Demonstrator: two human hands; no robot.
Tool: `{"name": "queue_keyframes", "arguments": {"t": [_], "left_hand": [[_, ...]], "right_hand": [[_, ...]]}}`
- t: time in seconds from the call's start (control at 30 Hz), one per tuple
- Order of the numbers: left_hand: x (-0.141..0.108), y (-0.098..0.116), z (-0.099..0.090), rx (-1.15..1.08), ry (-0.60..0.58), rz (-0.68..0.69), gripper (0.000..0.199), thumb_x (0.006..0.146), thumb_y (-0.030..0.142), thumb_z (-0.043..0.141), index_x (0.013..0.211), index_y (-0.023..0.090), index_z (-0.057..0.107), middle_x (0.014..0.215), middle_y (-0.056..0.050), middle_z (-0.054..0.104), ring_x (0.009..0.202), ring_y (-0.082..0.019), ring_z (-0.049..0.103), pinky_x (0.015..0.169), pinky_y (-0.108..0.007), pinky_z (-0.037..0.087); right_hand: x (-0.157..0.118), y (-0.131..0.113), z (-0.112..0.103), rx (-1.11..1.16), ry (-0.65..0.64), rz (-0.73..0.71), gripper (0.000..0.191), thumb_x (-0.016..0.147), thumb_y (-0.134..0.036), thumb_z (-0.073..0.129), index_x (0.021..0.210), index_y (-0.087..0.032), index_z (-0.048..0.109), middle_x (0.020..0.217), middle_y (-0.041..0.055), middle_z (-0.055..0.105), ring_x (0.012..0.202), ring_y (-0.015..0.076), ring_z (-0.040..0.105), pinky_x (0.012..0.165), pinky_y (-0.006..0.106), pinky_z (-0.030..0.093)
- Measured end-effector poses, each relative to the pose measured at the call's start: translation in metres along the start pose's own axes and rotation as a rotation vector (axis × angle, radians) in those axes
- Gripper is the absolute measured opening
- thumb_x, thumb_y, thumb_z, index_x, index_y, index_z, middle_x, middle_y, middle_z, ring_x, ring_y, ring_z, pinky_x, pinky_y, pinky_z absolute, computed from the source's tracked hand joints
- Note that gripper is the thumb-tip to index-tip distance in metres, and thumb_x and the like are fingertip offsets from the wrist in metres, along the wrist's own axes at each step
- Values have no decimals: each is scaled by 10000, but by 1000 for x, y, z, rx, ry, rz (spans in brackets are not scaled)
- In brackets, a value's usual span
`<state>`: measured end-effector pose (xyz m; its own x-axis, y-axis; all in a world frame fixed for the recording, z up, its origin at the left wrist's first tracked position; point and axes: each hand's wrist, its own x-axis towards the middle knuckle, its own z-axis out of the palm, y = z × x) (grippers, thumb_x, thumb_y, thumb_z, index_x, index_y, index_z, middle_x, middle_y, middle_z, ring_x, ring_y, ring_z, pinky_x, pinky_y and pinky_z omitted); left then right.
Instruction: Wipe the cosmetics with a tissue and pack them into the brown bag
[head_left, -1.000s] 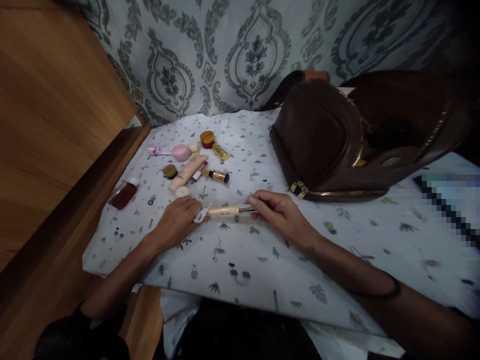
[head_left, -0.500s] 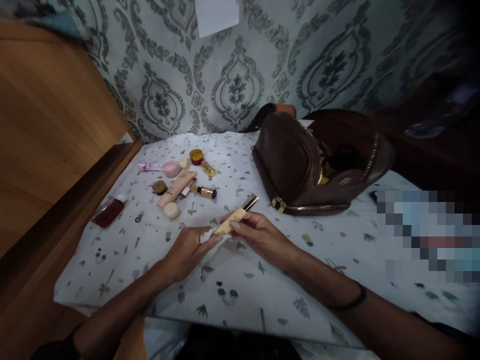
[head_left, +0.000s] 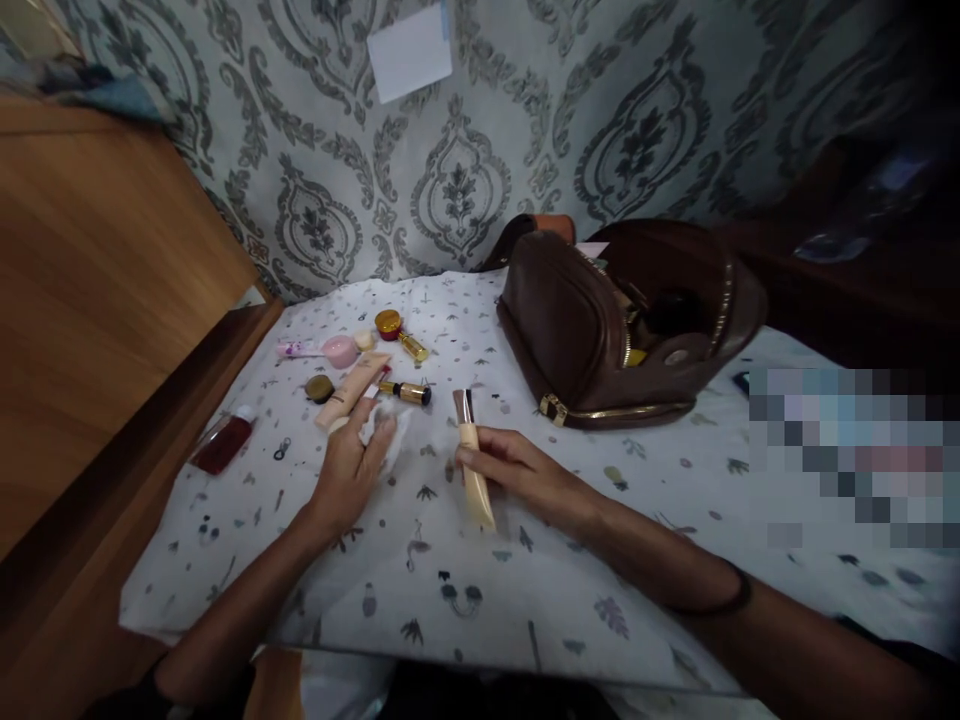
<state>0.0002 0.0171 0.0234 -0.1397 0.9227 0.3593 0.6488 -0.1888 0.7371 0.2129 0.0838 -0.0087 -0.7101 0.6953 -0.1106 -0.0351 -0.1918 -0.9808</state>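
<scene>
A cream-coloured tube [head_left: 475,485] with a shiny metallic cap is pinched in my right hand [head_left: 521,468], cap pointing up and away. My left hand [head_left: 346,475] has its fingers wrapped on a crumpled white tissue [head_left: 395,440], beside the larger peach tube [head_left: 354,388] lying on the cloth. A small dark-capped gold bottle [head_left: 406,391] lies just beyond the tissue. Behind are a pink jar [head_left: 340,351], a red and gold jar [head_left: 388,324], a gold vial [head_left: 413,347] and an olive round lid [head_left: 319,388]. My left hand partly hides a cream round item.
An open brown leather bag [head_left: 570,320] stands at the right on the patterned cloth [head_left: 420,590]. A bottle of red liquid [head_left: 223,444] lies at the left, near a wooden panel [head_left: 105,270]. Patterned fabric hangs behind, with a white paper [head_left: 410,52] on it.
My hands have moved apart. My left hand went left with the tissue, off the tube. The tube, still in my right hand, has turned more upright. The view has shifted slightly.
</scene>
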Motion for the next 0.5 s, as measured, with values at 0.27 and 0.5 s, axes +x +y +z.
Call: {"name": "queue_keyframes", "arguments": {"t": [0.27, 0.5], "left_hand": [[6, 1, 19, 336, -47, 625, 379, 1018, 406, 436, 1336, 224, 532, 1322, -142, 565, 1234, -245, 570, 970, -359, 511], [7, 5, 34, 193, -195, 359, 259, 994, 384, 476, 1052, 186, 633, 918, -55, 680, 842, -181, 659, 765, -280, 532]], "right_hand": [[-8, 1, 5, -113, -238, 60, 384, 894, -552, 567, 793, -190, 490, 641, -31, 577, 470, 98, 550, 448, 219, 418], [-10, -2, 8, -323, -166, -140, 324, 917, -479, 536, 768, -193, 500, 555, -75, 399, 472, 76, 344, 439, 207, 285]]}}
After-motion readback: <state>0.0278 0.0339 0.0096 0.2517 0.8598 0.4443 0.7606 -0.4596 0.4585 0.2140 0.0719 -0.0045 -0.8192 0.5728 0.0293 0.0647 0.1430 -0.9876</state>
